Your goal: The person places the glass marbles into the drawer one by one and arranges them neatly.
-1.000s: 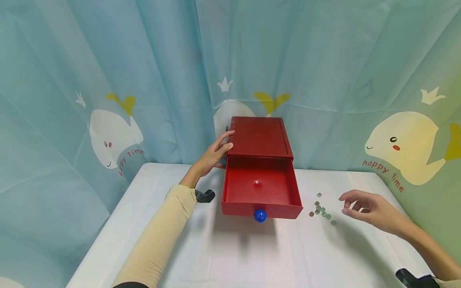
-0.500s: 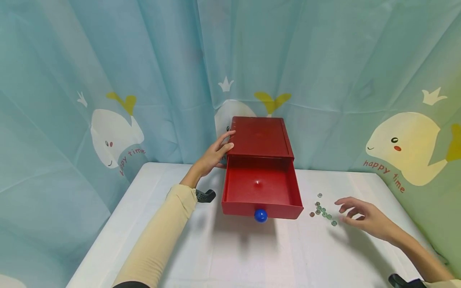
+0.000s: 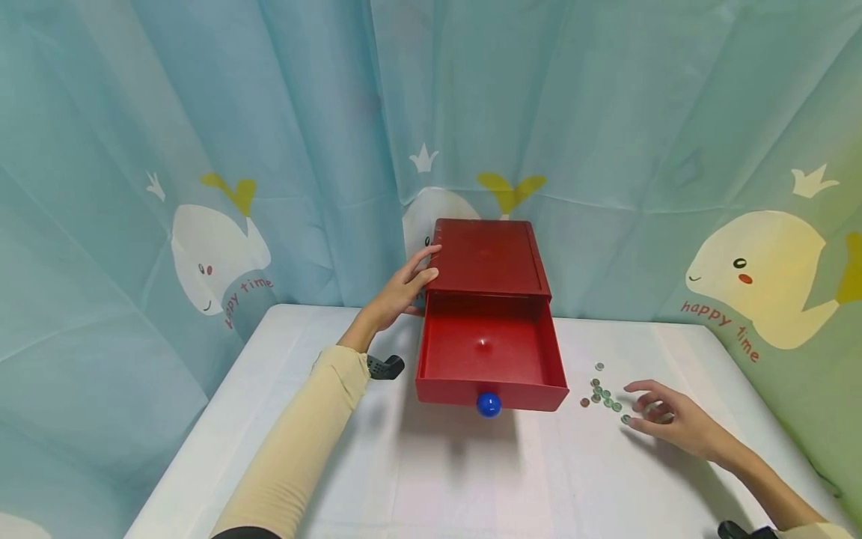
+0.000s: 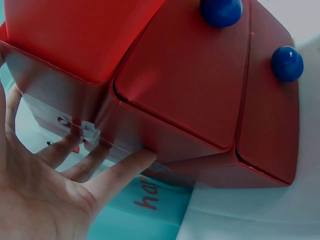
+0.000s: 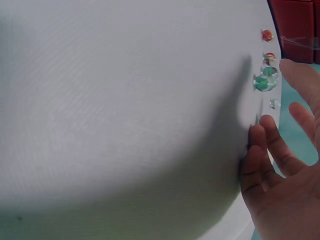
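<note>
Right of centre, the right hand (image 3: 683,423), fingers loosely bent and holding nothing, hovers beside small, glassy green and amber spheres (image 3: 607,403) on the white tabletop (image 3: 512,486); such slick rounds likely want a light fingertip pinch. At centre, the left hand (image 3: 393,296), fingers spread, touches a boxy red plastic cabinet (image 3: 488,258); gentle pressure should steady it.
</note>
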A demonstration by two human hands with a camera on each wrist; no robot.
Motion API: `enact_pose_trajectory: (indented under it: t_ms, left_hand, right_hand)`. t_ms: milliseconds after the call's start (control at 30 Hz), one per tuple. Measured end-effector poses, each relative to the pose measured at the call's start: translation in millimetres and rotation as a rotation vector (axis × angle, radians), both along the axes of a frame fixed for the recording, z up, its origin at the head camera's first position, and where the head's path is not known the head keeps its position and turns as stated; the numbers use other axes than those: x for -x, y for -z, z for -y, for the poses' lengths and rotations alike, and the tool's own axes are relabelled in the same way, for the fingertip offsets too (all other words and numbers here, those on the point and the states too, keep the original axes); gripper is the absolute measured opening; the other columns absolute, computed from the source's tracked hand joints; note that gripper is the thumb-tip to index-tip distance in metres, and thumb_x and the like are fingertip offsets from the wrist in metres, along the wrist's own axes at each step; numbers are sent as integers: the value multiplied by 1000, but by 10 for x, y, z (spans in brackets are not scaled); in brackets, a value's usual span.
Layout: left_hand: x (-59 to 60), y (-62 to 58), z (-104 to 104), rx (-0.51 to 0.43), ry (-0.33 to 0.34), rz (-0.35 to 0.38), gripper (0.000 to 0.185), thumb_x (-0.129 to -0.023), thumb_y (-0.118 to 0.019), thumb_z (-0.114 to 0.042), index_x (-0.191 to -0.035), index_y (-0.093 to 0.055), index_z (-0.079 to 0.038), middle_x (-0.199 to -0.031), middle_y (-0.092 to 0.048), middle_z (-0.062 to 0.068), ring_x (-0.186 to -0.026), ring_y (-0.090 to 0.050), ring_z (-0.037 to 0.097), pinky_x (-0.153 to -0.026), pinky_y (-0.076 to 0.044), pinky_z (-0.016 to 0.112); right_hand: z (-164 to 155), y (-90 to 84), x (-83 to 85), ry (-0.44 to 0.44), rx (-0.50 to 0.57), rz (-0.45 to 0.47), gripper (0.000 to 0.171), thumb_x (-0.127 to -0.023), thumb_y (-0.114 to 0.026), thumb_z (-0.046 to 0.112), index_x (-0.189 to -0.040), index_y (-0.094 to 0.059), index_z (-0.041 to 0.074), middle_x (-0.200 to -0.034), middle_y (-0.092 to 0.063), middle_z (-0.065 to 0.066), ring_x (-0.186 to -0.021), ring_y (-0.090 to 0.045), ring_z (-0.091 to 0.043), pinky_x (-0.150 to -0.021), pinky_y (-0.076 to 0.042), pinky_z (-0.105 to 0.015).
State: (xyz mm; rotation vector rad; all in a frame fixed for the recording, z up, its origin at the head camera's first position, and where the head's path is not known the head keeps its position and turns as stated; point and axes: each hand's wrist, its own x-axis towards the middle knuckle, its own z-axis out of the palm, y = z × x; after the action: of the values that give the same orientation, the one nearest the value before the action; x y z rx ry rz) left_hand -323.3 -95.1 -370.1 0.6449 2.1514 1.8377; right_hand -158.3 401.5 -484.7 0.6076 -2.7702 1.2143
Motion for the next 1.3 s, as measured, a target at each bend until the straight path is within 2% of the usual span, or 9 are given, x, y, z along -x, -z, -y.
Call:
enact_pose_trajectory:
  t_ms: [200, 567, 900, 1300]
  left_hand:
    - [7, 1, 6, 4, -1, -5, 60, -103, -49, -40, -160, -30, -38, -158, -39, 11, -137, -47, 35, -91, -54, 62]
    - [10, 2, 1, 0, -1, -2, 59, -104, -50, -40, -159, -31, -39, -159, -39, 9, -137, -48, 33, -91, -55, 61]
    - [13, 5, 0, 5, -2, -3, 59, -104, -49, -39, -160, -31, -38, -160, -38, 11, -138, -46, 36, -92, -54, 63]
    - [-1, 16, -5, 5, -3, -3, 61, -103, -51, -40, -160, -31, -39, -158, -39, 11, -137, -47, 36, -90, -55, 61]
  right_hand:
    - [16, 24, 10, 32, -40, -22, 41, -84, -82, 3, -119, -63, 5, -92, -64, -3, -73, -58, -5, -64, -48, -21]
    - [65, 18, 8, 59, -81, -2, 26, -85, -81, 7, -107, -68, 12, -90, -61, 2, -72, -53, -5, -61, -45, -24]
    - [55, 56, 3, 58, -75, 23, 20, -86, -79, 2, -101, -70, 8, -84, -60, 5, -70, -52, -5, -57, -44, -24]
    - [45, 66, -7, 64, -89, 32, 17, -86, -79, 3, -97, -70, 11, -85, -61, 7, -71, -52, -3, -56, -44, -24]
